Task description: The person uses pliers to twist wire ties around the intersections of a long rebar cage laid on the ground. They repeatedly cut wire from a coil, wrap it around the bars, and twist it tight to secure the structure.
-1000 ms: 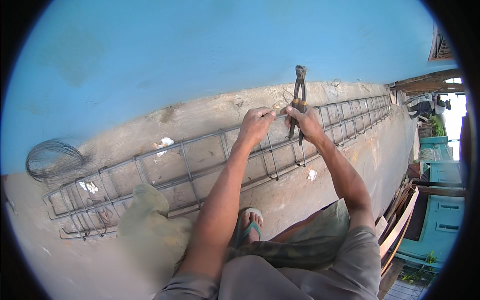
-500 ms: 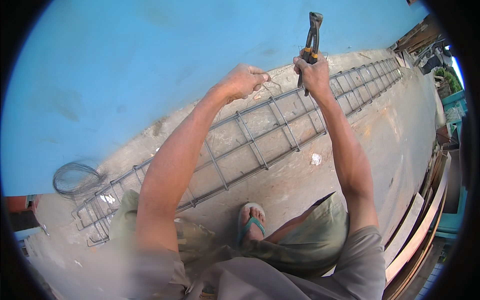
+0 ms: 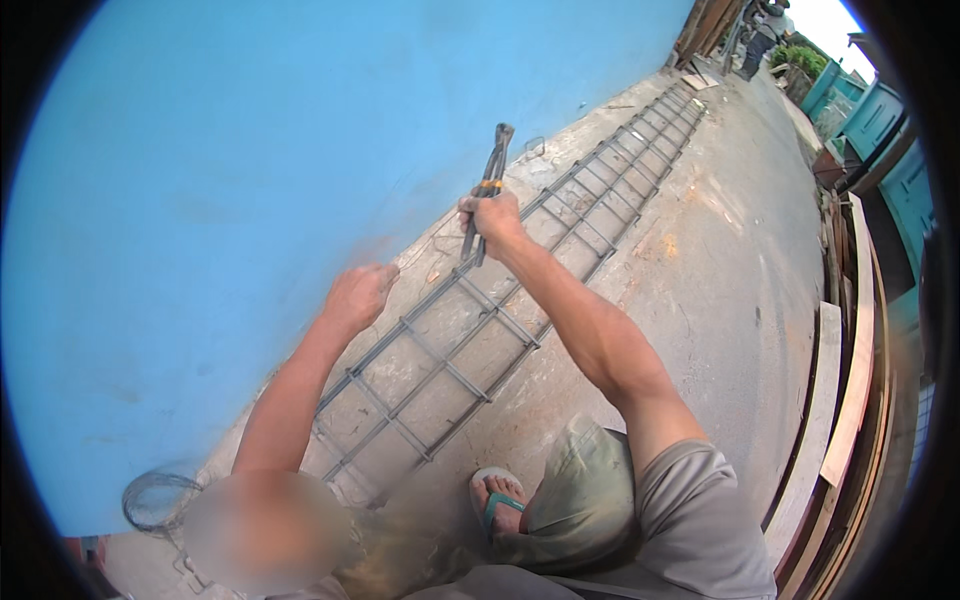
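My right hand (image 3: 497, 220) is closed round the handles of black end-cutting pincers (image 3: 497, 157) with orange bands, their head pointing up toward the blue wall. Lower and to the left, my left hand (image 3: 358, 298) has its fingers pinched on a thin wire (image 3: 412, 256), which is hard to trace. A long steel rebar cage (image 3: 405, 323) of rods and square ties lies on the concrete, running from near my legs to the far upper right. Both hands are over its wall side. The blurred patch over my left upper arm hides the cage's near end in part.
A blue wall (image 3: 250, 150) rises along the left. By its foot lies a coil of thin wire (image 3: 140, 487). Long wooden planks (image 3: 858, 340) are stacked at the right. My sandalled foot (image 3: 500, 497) is beside the cage. Far off stands another person (image 3: 764, 38), near teal gates (image 3: 880, 115).
The view has swung, so the cage runs more steeply and a distant person has appeared. Both hands now sit lower and further left in the picture, with the pincers still in my right hand.
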Motion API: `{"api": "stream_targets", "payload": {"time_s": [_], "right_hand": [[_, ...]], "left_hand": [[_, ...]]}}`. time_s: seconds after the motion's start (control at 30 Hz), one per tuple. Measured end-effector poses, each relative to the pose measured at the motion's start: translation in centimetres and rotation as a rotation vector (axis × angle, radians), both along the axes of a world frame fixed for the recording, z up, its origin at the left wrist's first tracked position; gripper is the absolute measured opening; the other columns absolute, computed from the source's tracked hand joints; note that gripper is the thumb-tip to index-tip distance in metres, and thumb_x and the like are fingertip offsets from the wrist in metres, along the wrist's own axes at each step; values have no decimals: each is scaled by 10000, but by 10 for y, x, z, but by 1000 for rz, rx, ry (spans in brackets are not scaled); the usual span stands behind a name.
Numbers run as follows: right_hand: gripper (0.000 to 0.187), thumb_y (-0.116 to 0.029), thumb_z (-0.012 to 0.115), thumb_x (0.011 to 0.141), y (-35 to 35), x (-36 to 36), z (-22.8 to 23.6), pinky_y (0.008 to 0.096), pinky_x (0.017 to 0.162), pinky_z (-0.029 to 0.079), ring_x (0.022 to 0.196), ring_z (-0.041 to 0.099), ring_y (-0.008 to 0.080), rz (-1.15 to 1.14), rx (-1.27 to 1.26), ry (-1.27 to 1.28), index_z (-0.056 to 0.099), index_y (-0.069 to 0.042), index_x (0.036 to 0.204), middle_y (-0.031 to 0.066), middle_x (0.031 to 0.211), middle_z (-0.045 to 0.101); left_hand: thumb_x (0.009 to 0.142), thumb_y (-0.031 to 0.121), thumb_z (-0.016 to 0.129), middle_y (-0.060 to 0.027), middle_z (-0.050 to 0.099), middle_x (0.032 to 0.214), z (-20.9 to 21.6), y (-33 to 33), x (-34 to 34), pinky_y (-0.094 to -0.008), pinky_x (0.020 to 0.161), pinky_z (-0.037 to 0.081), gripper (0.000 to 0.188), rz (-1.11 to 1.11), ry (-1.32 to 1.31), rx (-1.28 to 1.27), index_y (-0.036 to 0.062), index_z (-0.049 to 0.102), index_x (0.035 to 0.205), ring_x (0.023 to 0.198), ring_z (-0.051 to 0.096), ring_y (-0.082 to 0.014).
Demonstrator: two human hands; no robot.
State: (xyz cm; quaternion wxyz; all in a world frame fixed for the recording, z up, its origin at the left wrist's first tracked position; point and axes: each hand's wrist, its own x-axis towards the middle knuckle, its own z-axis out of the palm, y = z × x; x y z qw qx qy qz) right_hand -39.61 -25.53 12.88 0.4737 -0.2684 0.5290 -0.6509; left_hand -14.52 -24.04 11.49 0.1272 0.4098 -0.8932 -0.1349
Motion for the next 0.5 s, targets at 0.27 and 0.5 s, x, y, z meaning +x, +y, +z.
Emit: {"api": "stream_targets", "payload": {"time_s": [0.27,0.5], "right_hand": [[114,-22,601,888,5,-4,-31,331,460,473,561,577,181,18,274,-102,511,-21,818,86,681,565],[436,-385,661,901,15,-54,-83,327,410,430,479,546,158,101,370,710,518,23,847,64,607,533]], "left_hand": [[954,231,505,-190,675,979,-56,-2,-13,-496,802,485,242,98,54,115,85,662,1065,934,623,-404],[944,240,505,-243,654,1027,-80,-21,16,-494,867,459,291,114,149,330,9,663,1022,986,600,-432]]}}
